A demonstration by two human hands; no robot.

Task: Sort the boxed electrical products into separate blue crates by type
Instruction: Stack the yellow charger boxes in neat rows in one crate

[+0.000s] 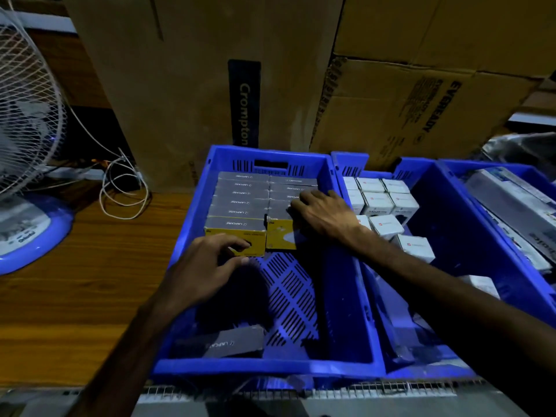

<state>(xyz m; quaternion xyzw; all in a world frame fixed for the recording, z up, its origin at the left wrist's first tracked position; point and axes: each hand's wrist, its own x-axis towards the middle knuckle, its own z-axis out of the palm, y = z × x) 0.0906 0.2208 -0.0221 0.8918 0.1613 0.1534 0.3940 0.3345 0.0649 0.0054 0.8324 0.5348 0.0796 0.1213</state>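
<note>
Head view: we are leaning over the left blue crate on a wooden table. Our left hand is reaching to the nearest grey-and-yellow box of the left row, thumb and fingers curling narrowly at its front lower edge; we cannot tell whether they are pinching it. Our right hand is lying on top of the right row of boxes, fingers fairly straight and pressing down. One more grey box is lying loose at the crate's near end. We are seeing a middle crate just beside, holding white boxes, and a right crate holding long packs. Cardboard cartons are standing behind; a fan is sitting at left.
</note>
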